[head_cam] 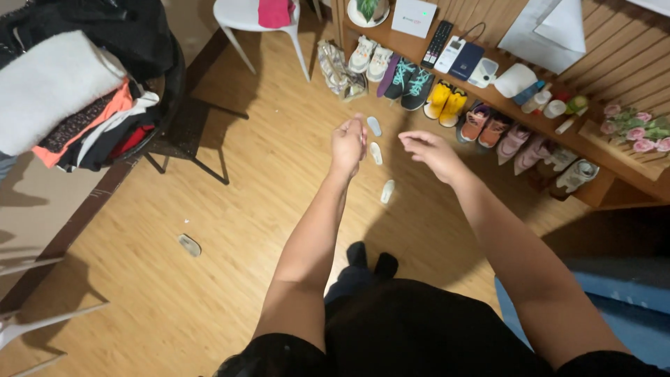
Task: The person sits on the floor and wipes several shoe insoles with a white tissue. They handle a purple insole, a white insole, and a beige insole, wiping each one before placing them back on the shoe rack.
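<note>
The left hand (348, 144) is hanging loosely curled, holding nothing visible; the right hand (431, 153) is spreading half-open, empty. Below them, small pale insoles (375, 153) are lying on the wooden floor (244, 174), near shoes (447, 100) lining the low shelf (600, 150).

A home — shoe row (447, 98), laundry-heaped chair (91, 91), wooden floor (230, 209).

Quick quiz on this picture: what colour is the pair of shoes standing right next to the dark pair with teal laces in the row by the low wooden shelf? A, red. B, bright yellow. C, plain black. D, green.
B: the yellow shoes stand immediately right of the dark pair with teal laces in the row along the low wooden shelf.
</note>
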